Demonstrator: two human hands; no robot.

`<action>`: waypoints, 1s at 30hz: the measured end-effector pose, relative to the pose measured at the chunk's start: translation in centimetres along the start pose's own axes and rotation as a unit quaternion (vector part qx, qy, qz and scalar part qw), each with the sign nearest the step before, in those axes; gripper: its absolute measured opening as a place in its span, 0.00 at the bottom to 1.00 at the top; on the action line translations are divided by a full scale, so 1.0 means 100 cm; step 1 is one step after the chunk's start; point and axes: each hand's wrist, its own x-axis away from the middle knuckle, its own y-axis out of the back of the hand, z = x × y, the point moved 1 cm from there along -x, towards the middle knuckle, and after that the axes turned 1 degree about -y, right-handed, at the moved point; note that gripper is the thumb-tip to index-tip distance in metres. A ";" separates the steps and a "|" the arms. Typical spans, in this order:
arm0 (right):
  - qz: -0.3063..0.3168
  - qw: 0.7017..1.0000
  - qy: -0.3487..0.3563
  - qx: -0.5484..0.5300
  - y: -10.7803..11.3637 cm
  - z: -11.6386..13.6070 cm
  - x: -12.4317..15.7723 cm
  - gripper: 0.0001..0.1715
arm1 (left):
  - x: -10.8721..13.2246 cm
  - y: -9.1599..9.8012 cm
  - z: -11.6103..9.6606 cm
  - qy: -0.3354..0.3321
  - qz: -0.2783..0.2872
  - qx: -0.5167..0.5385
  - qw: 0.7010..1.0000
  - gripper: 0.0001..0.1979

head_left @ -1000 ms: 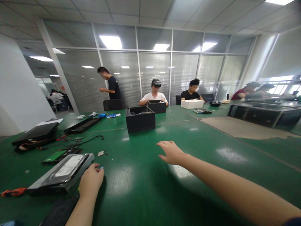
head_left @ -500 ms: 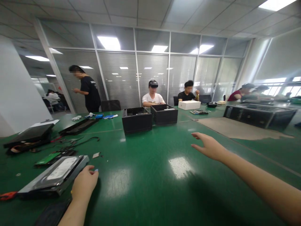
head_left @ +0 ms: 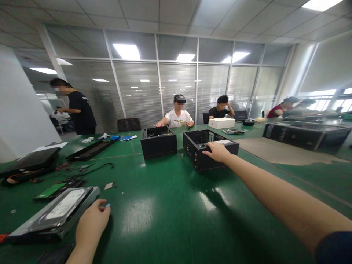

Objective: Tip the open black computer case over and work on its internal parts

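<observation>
My right hand (head_left: 217, 151) reaches forward and grips the near top edge of a black computer case (head_left: 217, 163), thumb outside and fingers over the rim. The case is open on top and stands turned at an angle. Low on the left, my left hand (head_left: 92, 222) rests by the table with its fingers curled in. A small light-blue spot shows at its fingertips; what it is, I cannot make out. Just left of that hand lies a silver hard drive (head_left: 66, 205) with a white label. A second black case (head_left: 158, 146) stands left of the first.
A green circuit board (head_left: 51, 190), cables and a long black panel (head_left: 89, 151) lie on the left of the green table (head_left: 154, 205). A co-worker (head_left: 178, 115) sits opposite, a hand at the second case. Cardboard (head_left: 269, 150) and a large case (head_left: 305, 135) are at right.
My right hand has moved forward and left onto the right case and taken hold. That case has turned and come nearer. The seated co-worker's hand now reaches the left case; the standing person has moved left.
</observation>
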 end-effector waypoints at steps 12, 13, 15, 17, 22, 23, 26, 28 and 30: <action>0.011 0.998 0.066 -0.017 0.049 0.034 0.065 0.27 | 0.004 -0.002 -0.002 -0.002 -0.014 0.014 1.000 0.18; 0.012 0.997 0.078 -0.019 0.058 0.043 0.080 0.27 | 0.005 -0.001 -0.003 -0.001 -0.013 0.014 1.000 0.18; 0.019 0.994 0.101 -0.028 0.075 0.061 0.113 0.28 | 0.006 0.000 -0.006 0.003 -0.010 0.011 1.000 0.19; 0.028 0.992 0.114 -0.044 0.093 0.080 0.149 0.27 | 0.006 0.001 -0.007 0.006 -0.007 0.003 1.000 0.19; 0.092 0.971 0.171 -0.139 0.150 0.123 0.234 0.17 | 0.005 0.003 -0.008 0.002 -0.001 -0.016 1.000 0.21; 0.115 0.961 0.193 -0.162 0.164 0.130 0.245 0.14 | 0.005 0.003 -0.008 0.002 0.003 -0.019 1.000 0.21; 0.174 0.932 0.239 -0.211 0.204 0.141 0.255 0.08 | 0.007 0.005 -0.010 0.006 0.014 -0.021 1.000 0.22; 0.182 0.937 0.221 -0.201 0.218 0.139 0.237 0.12 | 0.008 0.007 -0.012 0.010 0.017 -0.024 1.000 0.22; 0.166 0.957 0.187 -0.147 0.214 0.130 0.202 0.19 | 0.009 0.008 -0.014 0.014 0.017 -0.028 0.999 0.22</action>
